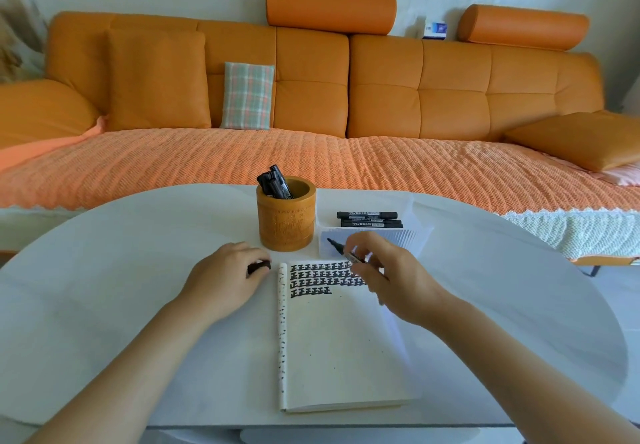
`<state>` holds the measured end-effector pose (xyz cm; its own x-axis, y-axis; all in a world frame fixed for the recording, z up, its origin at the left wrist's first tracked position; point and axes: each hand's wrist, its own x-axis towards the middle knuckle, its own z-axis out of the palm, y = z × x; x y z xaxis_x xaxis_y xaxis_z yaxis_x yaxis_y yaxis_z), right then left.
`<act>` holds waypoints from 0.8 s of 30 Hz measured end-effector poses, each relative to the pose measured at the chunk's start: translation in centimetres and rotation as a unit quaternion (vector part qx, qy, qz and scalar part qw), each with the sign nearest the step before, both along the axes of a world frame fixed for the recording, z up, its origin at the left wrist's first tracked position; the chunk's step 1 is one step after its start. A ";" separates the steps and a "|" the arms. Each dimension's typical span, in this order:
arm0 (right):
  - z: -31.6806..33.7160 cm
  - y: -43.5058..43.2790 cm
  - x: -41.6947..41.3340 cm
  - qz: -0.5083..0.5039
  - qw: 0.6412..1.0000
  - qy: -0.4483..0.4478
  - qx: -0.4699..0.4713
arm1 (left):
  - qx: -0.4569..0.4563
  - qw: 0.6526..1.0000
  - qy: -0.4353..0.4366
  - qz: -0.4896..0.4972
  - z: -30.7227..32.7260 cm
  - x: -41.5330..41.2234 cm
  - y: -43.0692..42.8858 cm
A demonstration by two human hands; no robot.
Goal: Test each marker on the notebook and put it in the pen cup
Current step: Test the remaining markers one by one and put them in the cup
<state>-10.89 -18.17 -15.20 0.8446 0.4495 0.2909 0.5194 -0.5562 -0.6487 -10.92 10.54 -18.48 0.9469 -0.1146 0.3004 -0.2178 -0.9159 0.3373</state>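
White oval table (104, 270) before orange sofa (381, 90). Left hand (225, 277) curled round black cap (259, 267). Pen cup (286, 222) holds markers (275, 184). Notebook (332, 339) lies open. Right hand (391, 281) pinches uncapped marker (341, 247) over page top. Spare markers (369, 219) behind.

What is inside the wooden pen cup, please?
Several black markers stand in the pen cup, leaning against its left rim. The cup wall hides their lower parts, so their exact number cannot be told.

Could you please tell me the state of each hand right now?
Left hand: holds the marker cap.
Right hand: pinches the uncapped marker.
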 end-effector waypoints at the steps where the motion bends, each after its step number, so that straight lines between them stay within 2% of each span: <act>1: 0.1 0.1 -0.1 0.003 0.999 0.024 0.032 | 0.000 1.000 0.001 -0.002 -0.2 0.0 -0.1; 5: 0.0 0.3 -0.2 0.016 0.981 0.128 0.145 | 0.007 1.000 0.012 -0.017 -0.6 0.3 -0.3; 8: -0.1 0.2 0.0 0.040 0.967 0.168 0.189 | -0.014 0.999 0.020 -0.030 -0.8 0.4 -0.3; 11: -0.3 0.1 0.2 0.041 0.972 0.160 0.166 | -0.034 0.998 0.026 -0.040 -0.8 0.4 -0.6; 14: -0.5 0.2 0.2 0.035 0.987 0.101 0.121 | -0.078 0.993 0.061 -0.072 -0.8 0.1 -1.6; 16: -0.7 0.6 0.0 0.018 0.985 0.095 0.145 | -0.087 0.989 0.080 -0.088 -0.8 -0.1 -2.5; 21: -1.0 1.6 0.0 -0.009 0.958 0.172 0.230 | 0.007 0.992 0.079 -0.099 -1.1 -0.2 -4.0; 24: -1.8 1.8 0.0 -0.040 0.955 0.192 0.223 | 0.019 0.993 0.077 -0.093 -1.4 -0.1 -4.1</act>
